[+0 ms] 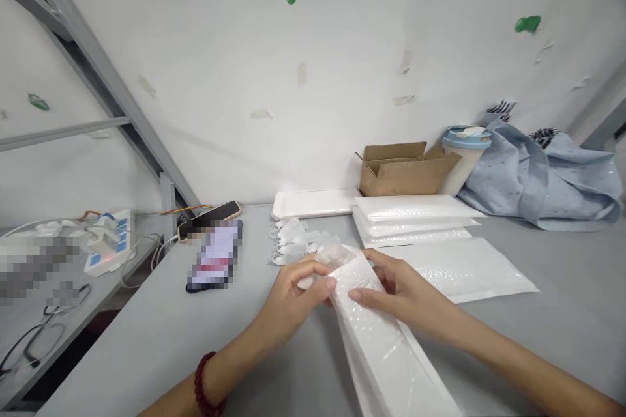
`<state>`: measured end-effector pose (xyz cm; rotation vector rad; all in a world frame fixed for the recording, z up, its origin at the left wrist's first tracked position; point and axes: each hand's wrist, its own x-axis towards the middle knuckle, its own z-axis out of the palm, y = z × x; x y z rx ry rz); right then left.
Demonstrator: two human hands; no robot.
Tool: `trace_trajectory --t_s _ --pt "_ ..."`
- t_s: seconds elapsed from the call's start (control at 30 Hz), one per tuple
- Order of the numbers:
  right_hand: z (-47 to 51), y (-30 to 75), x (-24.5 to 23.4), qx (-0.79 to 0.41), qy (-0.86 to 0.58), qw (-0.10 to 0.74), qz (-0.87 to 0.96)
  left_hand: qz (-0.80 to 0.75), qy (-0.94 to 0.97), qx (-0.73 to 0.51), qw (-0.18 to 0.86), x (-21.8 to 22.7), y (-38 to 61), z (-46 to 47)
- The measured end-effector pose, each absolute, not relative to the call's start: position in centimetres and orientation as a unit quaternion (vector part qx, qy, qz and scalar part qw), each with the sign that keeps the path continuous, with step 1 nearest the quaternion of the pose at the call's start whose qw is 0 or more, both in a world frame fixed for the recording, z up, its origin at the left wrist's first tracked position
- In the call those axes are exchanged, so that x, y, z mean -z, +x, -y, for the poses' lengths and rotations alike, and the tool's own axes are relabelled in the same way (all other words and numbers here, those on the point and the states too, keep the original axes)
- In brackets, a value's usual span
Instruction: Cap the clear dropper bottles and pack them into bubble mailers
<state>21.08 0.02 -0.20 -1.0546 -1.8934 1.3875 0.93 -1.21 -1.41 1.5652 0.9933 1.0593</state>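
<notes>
Between my hands is a long white bubble mailer, its near end reaching the bottom of the view. My left hand pinches the far left edge, thumb on top. My right hand grips the other side, with its thumb lying on the bubbled surface and the fingers behind. Clear plastic shows at the far end of the mailer. Just beyond sits a cluster of small white tags with loops. On the right lie a stack of white bubble mailers and a single flat mailer.
Against the wall stand a white tray, an open cardboard box, a lidded cup and a blue fabric bag. Leftward are a phone, a blurred-out phone-like object and a power strip with cables.
</notes>
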Motion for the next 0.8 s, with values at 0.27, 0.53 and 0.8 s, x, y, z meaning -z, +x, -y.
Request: trace_trajectory --t_s 0.27,0.53,0.8 --pt "-0.2 20.7 1.0 -0.557 -0.424 0.324 0.636 -0.456 0.606 -0.436 0.485 2.5 1.3 0.7" --pt "-0.6 20.5 1.0 -0.594 -0.395 0.377 0.590 -0.436 0.507 -0.374 0.643 2.1 0.8 0.8" --pt "-1.0 20.6 1.1 -0.624 -0.381 0.339 0.592 -0.513 0.653 -0.386 0.401 3.1 1.4 1.6"
